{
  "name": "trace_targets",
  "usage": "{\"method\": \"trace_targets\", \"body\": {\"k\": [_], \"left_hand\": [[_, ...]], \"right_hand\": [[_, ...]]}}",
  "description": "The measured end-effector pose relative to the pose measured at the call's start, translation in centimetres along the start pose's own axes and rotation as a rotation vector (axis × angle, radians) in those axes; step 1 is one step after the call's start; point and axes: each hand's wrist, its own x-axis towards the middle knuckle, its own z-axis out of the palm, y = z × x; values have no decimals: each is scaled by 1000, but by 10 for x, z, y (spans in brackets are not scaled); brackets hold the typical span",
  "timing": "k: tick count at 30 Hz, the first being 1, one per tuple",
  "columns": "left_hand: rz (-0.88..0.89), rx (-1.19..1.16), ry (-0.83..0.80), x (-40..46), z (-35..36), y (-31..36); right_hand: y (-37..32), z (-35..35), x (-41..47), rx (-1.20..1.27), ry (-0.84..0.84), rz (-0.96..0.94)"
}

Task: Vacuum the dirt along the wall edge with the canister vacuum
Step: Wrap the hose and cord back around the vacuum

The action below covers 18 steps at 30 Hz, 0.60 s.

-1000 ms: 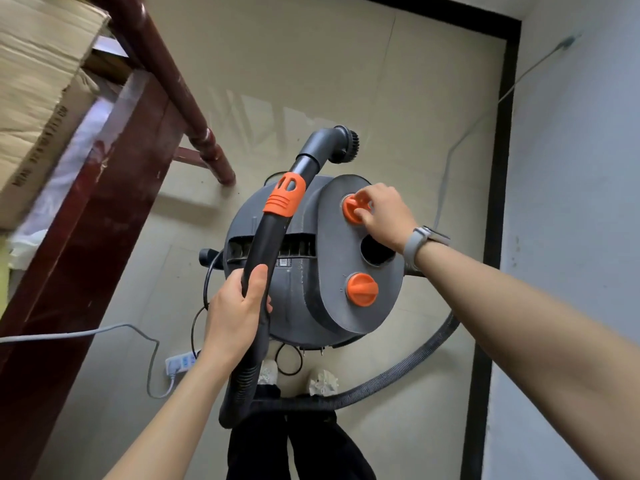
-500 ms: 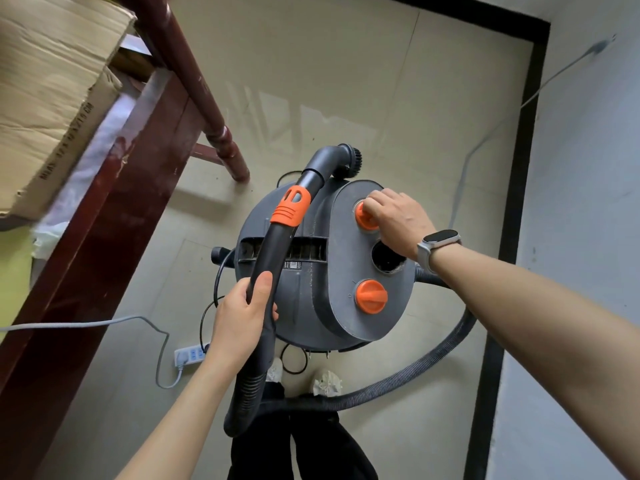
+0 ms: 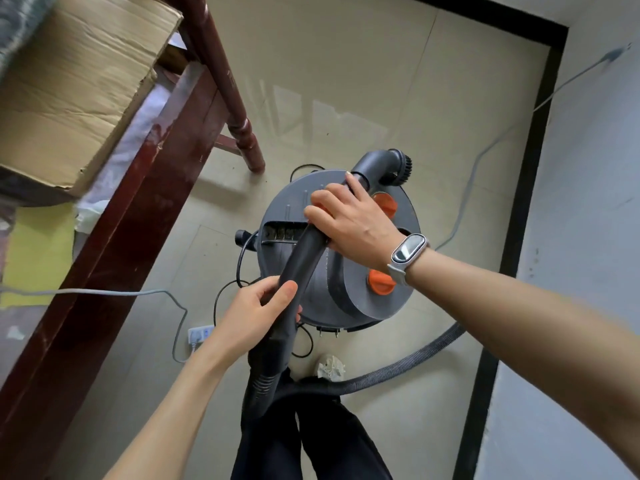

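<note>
Canister vacuum [image 3: 349, 292] stands on floor near wall. Your left hand [image 3: 256, 308] and right hand [image 3: 353, 221] both clench its rigid, light wand [image 3: 304, 258]; hose likely drags.

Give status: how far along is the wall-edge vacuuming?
Barely started. Both hands hold the wand: left hand low, right hand higher. The brush nozzle sits above the canister, not at the baseboard. The whole wall edge is left.

Bare forearms, no sleeves; grey-strapped smartwatch [image 3: 405, 251] on right wrist; black trousers [image 3: 311, 434].
</note>
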Motion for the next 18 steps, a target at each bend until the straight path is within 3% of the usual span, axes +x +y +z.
{"method": "trace_targets", "body": {"k": [3,6,12,15,18], "left_hand": [[-49,1,-69,-18,-15,-17],[-149,145,-13,-35,-21,-38],[-4,215,144,-44,-5,-40],[41,194,74,-42,-8,-24],[100,213,-43,-44,-13,-6]], "right_hand": [[15,-11,-4,10,31,131],[37,-22,-13,67,22,339],[19,-9,-35,206,41,542],[-4,-8,-43,140,65,414],[-14,-22,-26,75,116,118]]}}
